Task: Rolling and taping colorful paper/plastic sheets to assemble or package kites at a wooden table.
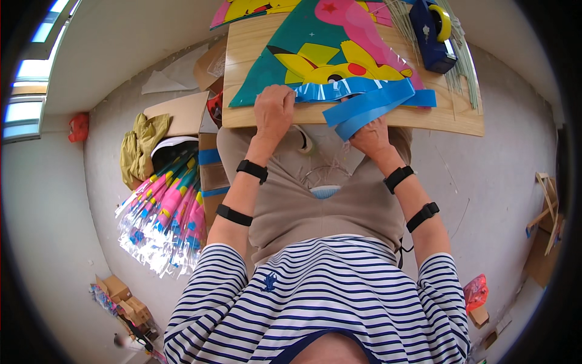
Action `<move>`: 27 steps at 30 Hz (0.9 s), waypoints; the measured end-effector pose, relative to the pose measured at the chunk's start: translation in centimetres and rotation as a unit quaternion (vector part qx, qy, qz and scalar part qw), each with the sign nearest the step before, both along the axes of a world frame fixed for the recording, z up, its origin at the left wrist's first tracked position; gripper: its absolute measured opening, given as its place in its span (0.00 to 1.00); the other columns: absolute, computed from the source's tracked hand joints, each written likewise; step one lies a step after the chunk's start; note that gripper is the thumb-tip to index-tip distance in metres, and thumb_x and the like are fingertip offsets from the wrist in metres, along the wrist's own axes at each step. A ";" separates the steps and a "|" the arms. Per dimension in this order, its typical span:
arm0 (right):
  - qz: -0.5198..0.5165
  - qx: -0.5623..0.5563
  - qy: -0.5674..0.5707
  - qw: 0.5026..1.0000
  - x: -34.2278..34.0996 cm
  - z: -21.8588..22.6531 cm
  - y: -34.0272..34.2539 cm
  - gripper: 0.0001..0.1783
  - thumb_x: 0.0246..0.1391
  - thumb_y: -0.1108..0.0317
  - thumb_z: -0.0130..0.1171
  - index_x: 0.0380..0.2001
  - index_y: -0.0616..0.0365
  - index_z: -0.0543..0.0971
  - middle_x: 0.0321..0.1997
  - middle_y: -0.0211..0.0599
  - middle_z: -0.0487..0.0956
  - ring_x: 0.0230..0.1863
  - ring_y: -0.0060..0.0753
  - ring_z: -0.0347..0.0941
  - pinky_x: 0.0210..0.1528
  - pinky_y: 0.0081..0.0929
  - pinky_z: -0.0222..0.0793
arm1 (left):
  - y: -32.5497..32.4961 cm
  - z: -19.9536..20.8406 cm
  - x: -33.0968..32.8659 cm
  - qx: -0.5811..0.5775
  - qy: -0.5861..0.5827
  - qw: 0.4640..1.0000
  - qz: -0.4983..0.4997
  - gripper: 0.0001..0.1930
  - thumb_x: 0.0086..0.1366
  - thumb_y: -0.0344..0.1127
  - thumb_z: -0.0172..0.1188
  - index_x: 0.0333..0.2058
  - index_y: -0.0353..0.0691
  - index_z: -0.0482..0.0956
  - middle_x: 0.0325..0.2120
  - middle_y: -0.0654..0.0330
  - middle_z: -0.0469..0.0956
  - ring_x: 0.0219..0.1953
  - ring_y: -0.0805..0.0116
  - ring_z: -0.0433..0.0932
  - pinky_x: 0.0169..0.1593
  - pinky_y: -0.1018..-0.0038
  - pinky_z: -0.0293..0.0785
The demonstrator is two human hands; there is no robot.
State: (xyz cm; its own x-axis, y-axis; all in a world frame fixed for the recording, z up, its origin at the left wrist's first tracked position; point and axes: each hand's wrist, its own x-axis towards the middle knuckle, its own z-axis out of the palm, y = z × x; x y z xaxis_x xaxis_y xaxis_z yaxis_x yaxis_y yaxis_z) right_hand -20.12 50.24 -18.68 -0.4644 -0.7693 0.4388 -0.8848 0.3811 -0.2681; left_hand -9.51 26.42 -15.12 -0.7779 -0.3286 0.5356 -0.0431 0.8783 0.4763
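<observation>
A triangular printed kite sheet (303, 57), green and pink with a yellow cartoon figure, lies on the wooden table. Along its near edge runs a shiny blue plastic ribbon (370, 112), looped over itself at the right. My left hand (274, 112) is closed at the ribbon's left end, its fingertips pinched at the sheet's near edge. Below the loop, at the table's front edge, my right hand (371, 136) is closed on the ribbon; its fingertips are partly hidden under the blue band.
A blue tape dispenser (433, 36) with a yellow roll stands at the table's (448, 121) right, beside several thin sticks (470, 73). Another printed sheet (257, 7) lies at the far edge. Left of my legs, bundled colourful kites (173, 206) hang near a cardboard box (182, 115).
</observation>
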 end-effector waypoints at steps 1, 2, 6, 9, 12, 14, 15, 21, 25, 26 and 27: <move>-0.003 -0.007 0.005 1.000 0.0 0.2 -0.1 0.37 0.50 0.62 0.66 0.66 0.49 0.71 0.59 0.42 0.76 0.62 0.50 0.71 0.63 0.49 0.65 | -0.1 -0.1 -0.1 0.017 -0.016 1.000 0.017 0.02 0.58 0.25 0.64 0.31 0.37 0.81 0.28 0.54 0.80 0.33 0.53 0.79 0.39 0.62 0.75; -0.005 -0.015 0.009 1.000 0.1 0.4 -0.1 0.35 0.49 0.63 0.67 0.63 0.50 0.74 0.56 0.41 0.77 0.60 0.49 0.72 0.62 0.48 0.66 | -0.1 -0.1 -0.2 0.034 -0.032 0.998 0.034 0.03 0.58 0.25 0.65 0.31 0.36 0.81 0.28 0.54 0.81 0.32 0.54 0.80 0.38 0.64 0.76; -0.002 -0.012 -0.003 1.000 0.0 0.2 0.0 0.36 0.49 0.63 0.67 0.64 0.50 0.74 0.57 0.41 0.77 0.61 0.48 0.71 0.63 0.47 0.66 | -0.4 -0.5 -1.0 0.098 -0.070 0.990 0.072 0.05 0.55 0.24 0.67 0.31 0.36 0.81 0.29 0.54 0.82 0.31 0.58 0.82 0.38 0.67 0.77; -0.011 -0.001 0.012 1.000 0.1 0.3 -0.2 0.36 0.50 0.61 0.67 0.65 0.50 0.73 0.58 0.41 0.76 0.62 0.48 0.71 0.64 0.46 0.65 | -1.2 -0.3 -0.9 0.114 -0.117 0.984 0.074 0.08 0.53 0.23 0.69 0.33 0.36 0.82 0.30 0.56 0.83 0.31 0.63 0.83 0.38 0.70 0.78; -0.017 0.018 0.000 1.000 0.1 0.4 -0.1 0.37 0.51 0.60 0.67 0.66 0.50 0.72 0.60 0.41 0.76 0.63 0.47 0.70 0.64 0.46 0.65 | -1.8 0.3 -0.6 0.207 -0.129 0.970 0.012 0.10 0.52 0.24 0.70 0.35 0.35 0.83 0.31 0.57 0.84 0.31 0.67 0.82 0.40 0.71 0.78; -0.021 0.017 0.015 1.000 0.0 0.2 0.1 0.38 0.52 0.59 0.66 0.67 0.49 0.71 0.61 0.41 0.75 0.64 0.46 0.69 0.65 0.46 0.64 | -1.2 1.0 -0.3 0.187 -0.095 0.978 -0.017 0.11 0.52 0.24 0.70 0.36 0.35 0.84 0.32 0.58 0.83 0.32 0.69 0.82 0.40 0.73 0.78; -0.020 0.016 0.014 1.000 0.1 0.3 0.1 0.38 0.52 0.59 0.66 0.67 0.49 0.71 0.61 0.41 0.75 0.64 0.46 0.69 0.65 0.46 0.64 | -1.2 1.0 -0.1 0.187 -0.095 0.978 -0.016 0.11 0.52 0.24 0.70 0.36 0.35 0.84 0.32 0.58 0.83 0.32 0.69 0.82 0.40 0.73 0.78; -0.017 0.017 0.034 0.999 0.2 0.4 -0.1 0.38 0.53 0.58 0.65 0.68 0.51 0.70 0.67 0.42 0.72 0.67 0.46 0.67 0.66 0.46 0.63 | -1.5 0.2 0.2 0.222 -0.090 0.971 0.001 0.09 0.53 0.22 0.69 0.34 0.34 0.83 0.32 0.57 0.82 0.35 0.69 0.81 0.42 0.74 0.78; -0.016 0.030 0.034 0.999 0.3 0.7 -0.3 0.37 0.53 0.58 0.64 0.67 0.52 0.70 0.68 0.45 0.70 0.67 0.46 0.67 0.66 0.46 0.64 | -1.8 -0.6 0.1 0.134 -0.056 0.989 -0.017 0.05 0.53 0.23 0.69 0.29 0.35 0.82 0.30 0.56 0.80 0.35 0.59 0.79 0.41 0.67 0.76; -0.014 0.029 0.034 0.999 0.3 0.8 -0.5 0.37 0.54 0.58 0.64 0.67 0.52 0.71 0.68 0.45 0.71 0.67 0.47 0.67 0.66 0.46 0.64 | -2.0 -0.9 0.1 0.089 -0.026 0.995 -0.031 0.04 0.53 0.23 0.69 0.27 0.36 0.82 0.29 0.56 0.80 0.36 0.54 0.78 0.41 0.63 0.75; -0.016 0.030 0.034 0.999 0.2 0.8 -0.3 0.36 0.54 0.58 0.64 0.66 0.52 0.71 0.68 0.46 0.71 0.67 0.47 0.67 0.65 0.46 0.64 | -1.7 -0.6 0.0 0.090 -0.027 0.995 -0.033 0.04 0.53 0.23 0.69 0.27 0.36 0.82 0.29 0.56 0.80 0.36 0.54 0.78 0.41 0.63 0.75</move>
